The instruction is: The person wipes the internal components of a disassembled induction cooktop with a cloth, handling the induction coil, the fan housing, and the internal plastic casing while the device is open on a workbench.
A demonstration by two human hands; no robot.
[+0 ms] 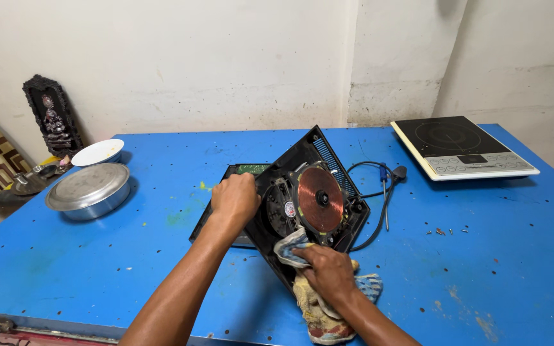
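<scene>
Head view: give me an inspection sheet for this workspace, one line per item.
Surface: blue table, paint worn, dotted with specks.
Job's things: opened induction cooker base tilted up, copper coil and fan exposed; its black glass top panel lies beneath; rag pressed at the lower edge.
Clutter: loose screws, screwdriver, lidded steel pan, white bowl, second intact induction cooker.
Grippers: left hand grips the base's edge; right hand holds the rag.
Cables: black power cord looped beside the base.
Surroundings: whitish walls, dark ornament leaning at left.
</scene>
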